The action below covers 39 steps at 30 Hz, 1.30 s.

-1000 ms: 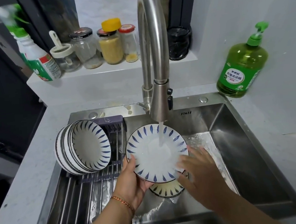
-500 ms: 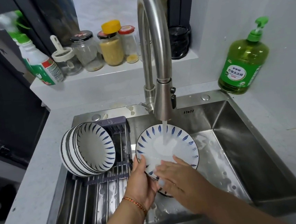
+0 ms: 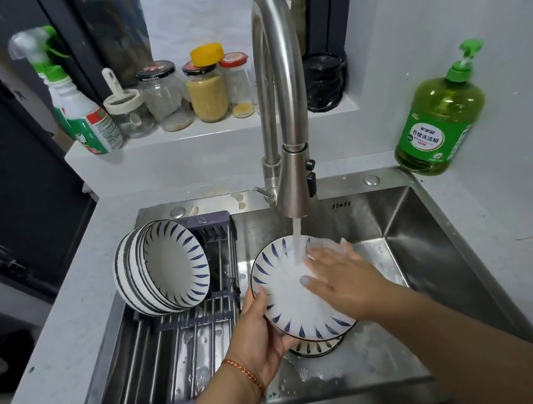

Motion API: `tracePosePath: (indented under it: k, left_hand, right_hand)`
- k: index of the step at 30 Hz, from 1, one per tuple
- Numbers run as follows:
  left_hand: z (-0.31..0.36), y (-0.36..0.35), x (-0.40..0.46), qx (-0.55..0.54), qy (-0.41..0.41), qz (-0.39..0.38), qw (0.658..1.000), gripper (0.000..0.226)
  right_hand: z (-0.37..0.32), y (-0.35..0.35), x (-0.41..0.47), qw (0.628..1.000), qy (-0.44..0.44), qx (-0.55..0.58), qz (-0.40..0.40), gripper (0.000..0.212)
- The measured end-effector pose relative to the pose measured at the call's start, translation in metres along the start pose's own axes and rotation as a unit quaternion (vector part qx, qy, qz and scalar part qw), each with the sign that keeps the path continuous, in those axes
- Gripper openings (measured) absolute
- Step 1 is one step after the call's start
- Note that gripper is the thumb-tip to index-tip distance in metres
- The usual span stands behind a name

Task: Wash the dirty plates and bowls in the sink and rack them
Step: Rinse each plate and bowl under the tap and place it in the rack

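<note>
A white plate with blue leaf marks (image 3: pixel 284 301) tilts under the running tap (image 3: pixel 291 183) in the steel sink (image 3: pixel 432 251). My left hand (image 3: pixel 260 336) grips its lower left rim, thumb on the face. My right hand (image 3: pixel 337 273) lies flat on the plate's wet face with straight fingers, right beside the water stream. Beneath the held plate another patterned dish (image 3: pixel 315 347) sits on the sink floor, mostly hidden. Several matching bowls (image 3: pixel 164 267) stand on edge in the drying rack (image 3: pixel 181 346) at the sink's left.
A green dish soap bottle (image 3: pixel 439 120) stands on the counter at the right. Jars (image 3: pixel 205 90) and a spray bottle (image 3: pixel 77 112) line the ledge behind the tap. Soapy water lies on the sink floor.
My right hand has slid from the plate's lower edge up across its face to the upper right, under the stream. The plate has tilted flatter in my left hand.
</note>
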State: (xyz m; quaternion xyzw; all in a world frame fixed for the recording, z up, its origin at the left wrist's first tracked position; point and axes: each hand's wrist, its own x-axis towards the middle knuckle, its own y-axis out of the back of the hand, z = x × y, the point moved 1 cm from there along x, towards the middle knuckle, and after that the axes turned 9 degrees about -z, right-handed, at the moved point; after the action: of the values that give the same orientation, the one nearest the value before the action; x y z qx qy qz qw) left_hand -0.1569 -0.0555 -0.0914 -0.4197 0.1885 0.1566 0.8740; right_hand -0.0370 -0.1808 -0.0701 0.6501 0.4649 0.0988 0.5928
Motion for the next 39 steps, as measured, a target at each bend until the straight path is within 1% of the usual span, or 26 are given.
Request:
tracePosePath:
  k: [1, 2, 5, 7, 10, 12, 14, 15, 16, 17, 20, 21, 23, 24, 26, 29, 31, 32, 34, 36, 39]
  left_hand:
    - [0.002, 0.0, 0.0, 0.002, -0.006, 0.006, 1.0, 0.035]
    - [0.004, 0.001, -0.001, 0.005, -0.012, 0.015, 1.0, 0.034]
    - [0.007, 0.002, 0.0, 0.003, -0.027, 0.035, 0.999, 0.03]
    - [0.01, 0.001, 0.001, 0.012, -0.031, 0.034, 0.999, 0.029]
    - [0.007, 0.0, 0.003, 0.018, -0.036, 0.027, 0.999, 0.031]
    - [0.003, 0.001, 0.004, 0.008, -0.022, 0.031, 0.999, 0.036]
    - [-0.002, 0.001, 0.003, -0.005, 0.003, 0.032, 0.999, 0.045]
    - [-0.004, 0.001, 0.003, -0.003, 0.01, 0.025, 1.0, 0.048]
    - [-0.005, 0.0, 0.002, 0.002, 0.015, 0.015, 1.0, 0.047]
    - [-0.006, -0.002, 0.001, 0.008, 0.014, 0.006, 1.0, 0.044]
    - [-0.009, -0.005, 0.002, 0.006, 0.011, -0.011, 1.0, 0.044]
    - [-0.009, -0.005, 0.003, -0.003, 0.011, -0.007, 1.0, 0.046]
    - [-0.008, -0.004, 0.006, 0.002, 0.009, 0.006, 1.0, 0.044]
    - [-0.007, -0.004, 0.007, 0.013, 0.008, 0.013, 1.0, 0.043]
    - [-0.004, -0.003, 0.009, 0.043, 0.004, 0.025, 0.999, 0.042]
    - [0.001, -0.001, 0.014, 0.08, -0.002, 0.059, 0.995, 0.035]
    - [0.006, 0.0, 0.019, 0.093, -0.005, 0.073, 0.993, 0.034]
    - [0.01, 0.0, 0.021, 0.099, -0.007, 0.077, 0.992, 0.034]
    - [0.015, -0.001, 0.025, 0.104, -0.005, 0.088, 0.991, 0.035]
    - [0.018, -0.002, 0.029, 0.11, 0.003, 0.101, 0.989, 0.035]
    - [0.02, -0.004, 0.034, 0.122, 0.011, 0.133, 0.984, 0.038]
  right_hand:
    - [0.004, 0.0, -0.006, 1.0, 0.003, -0.029, 0.0, 0.125]
    - [0.007, -0.001, -0.013, 0.999, 0.007, -0.047, -0.001, 0.128]
    - [0.003, -0.01, -0.042, 0.999, 0.033, -0.036, -0.018, 0.125]
    - [-0.01, -0.016, -0.056, 0.997, 0.07, 0.009, -0.015, 0.118]
    - [-0.038, -0.022, -0.063, 0.984, 0.12, 0.128, -0.035, 0.112]
    - [-0.054, -0.02, -0.055, 0.973, 0.121, 0.191, -0.052, 0.097]
    - [-0.062, -0.017, -0.041, 0.965, 0.118, 0.219, -0.077, 0.068]
    - [-0.061, -0.015, -0.032, 0.964, 0.117, 0.225, -0.079, 0.058]
    - [-0.06, -0.013, -0.024, 0.965, 0.114, 0.223, -0.077, 0.054]
    - [-0.056, -0.012, -0.016, 0.968, 0.11, 0.212, -0.076, 0.057]
    - [-0.039, -0.004, 0.003, 0.984, 0.079, 0.147, -0.065, 0.082]
    - [-0.03, -0.003, 0.007, 0.988, 0.058, 0.126, -0.063, 0.081]
    - [-0.012, -0.001, 0.01, 0.994, 0.02, 0.085, -0.061, 0.072]
    - [-0.003, 0.001, 0.009, 0.997, 0.011, 0.054, -0.06, 0.073]
    - [0.009, 0.002, -0.003, 0.998, 0.015, 0.004, -0.055, 0.086]
    - [0.021, -0.001, -0.028, 0.997, 0.061, 0.02, -0.035, 0.088]
    - [0.026, -0.009, -0.043, 0.994, 0.099, 0.016, -0.032, 0.094]
    - [0.028, -0.016, -0.046, 0.993, 0.112, 0.005, -0.029, 0.09]
    - [0.033, -0.029, -0.045, 0.991, 0.132, -0.003, -0.004, 0.069]
    - [0.034, -0.039, -0.039, 0.987, 0.141, -0.013, 0.078, 0.049]
    - [0.029, -0.041, -0.029, 0.973, 0.162, -0.01, 0.162, 0.036]
